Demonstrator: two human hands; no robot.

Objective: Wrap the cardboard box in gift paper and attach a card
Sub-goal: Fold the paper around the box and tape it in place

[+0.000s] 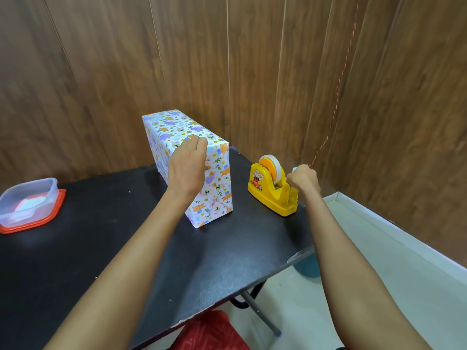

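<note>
The box [174, 133], covered in white gift paper with a cartoon animal print, stands on its long edge in the middle of the black table [101, 223]. My left hand [187, 165] holds its near top corner, fingers curled over the folded end. To the right stands a yellow tape dispenser [267, 190] with a roll of tape. My right hand [303, 178] is at the dispenser's cutter end and pinches a strip of tape pulled off the roll. No card is in view.
A clear plastic container [27, 200] on an orange lid sits at the table's left edge. Wood-panelled walls stand close behind and to the right. The table's right edge runs just past the dispenser, with white floor and a folding leg [260, 311] below.
</note>
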